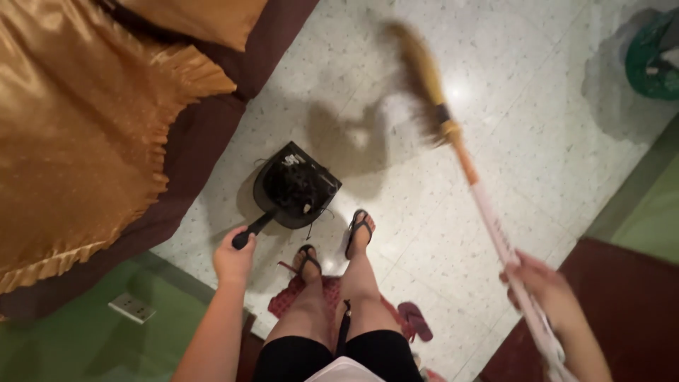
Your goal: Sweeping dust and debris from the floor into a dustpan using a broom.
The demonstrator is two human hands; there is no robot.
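Black dustpan (293, 187) is resting on the floor (537, 141), left hand (233, 258) fingers gripping its handle; right hand (541, 290) fingers are gripping a blurred broom (453, 134).

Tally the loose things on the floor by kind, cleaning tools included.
Broom, in right hand: 1
Black dustpan, in left hand: 1
Worn flip-flops: 2
Spare purple slipper: 1
Green basket: 1
Total: 6

**Around the speckled floor**

Pale speckled terrazzo floor (537, 127) underfoot. Shiny gold satin bedcover with frilled edge (71, 134) over dark maroon bed (212, 134), left. Green round basket (654, 60) top right. White wall socket (131, 308) on green wall. Red mat (286, 301), spare purple sandal (416, 320) beside.
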